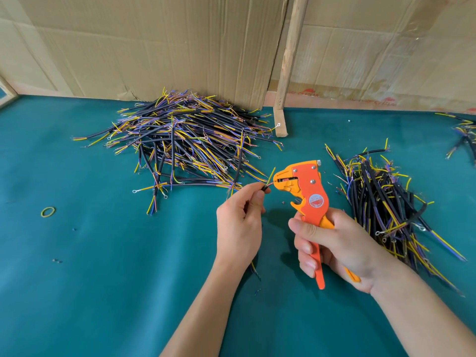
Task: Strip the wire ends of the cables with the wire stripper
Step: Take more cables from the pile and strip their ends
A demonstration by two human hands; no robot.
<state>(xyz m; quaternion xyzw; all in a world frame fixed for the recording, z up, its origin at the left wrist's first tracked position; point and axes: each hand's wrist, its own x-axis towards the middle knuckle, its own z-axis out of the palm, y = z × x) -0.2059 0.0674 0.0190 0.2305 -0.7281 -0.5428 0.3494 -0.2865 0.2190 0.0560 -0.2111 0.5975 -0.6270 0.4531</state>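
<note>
My right hand [337,243] grips the handles of an orange wire stripper [307,191], its jaws pointing left. My left hand [239,222] pinches a short black cable [265,188] just left of the jaws. One thin reddish wire of that cable reaches into the jaws, and a yellow-green wire sticks up beside them. The cable's other end trails down behind my left wrist.
A big pile of black cables [180,143] with yellow, blue and brown wires lies at the back centre of the teal table [103,253]. A smaller pile [386,202] lies to the right, and a few cables [463,135] sit at the far right edge. A yellow rubber band [48,212] lies left. Cardboard and a wooden post [288,65] stand behind.
</note>
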